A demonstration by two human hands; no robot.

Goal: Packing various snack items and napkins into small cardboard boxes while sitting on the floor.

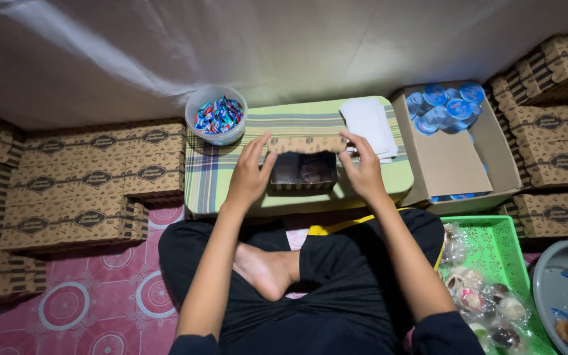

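A single head-worn camera looks steeply down, close over the low table (pixel 218 177) and the person's lap.

Candy tub (pixel 216 115) left, napkin stack (pixel 369 125) right, open between.

Home-based food-packing area, worked from the floor. Indicators: patterned pink floor mat (pixel 87 309); low cloth-covered counter (pixel 218 177); stacks of identical printed cartons (pixel 87 184) left and right of the hands; carton of sealed cups (pixel 445 105); green basket (pixel 488 250) of wrapped pastries.
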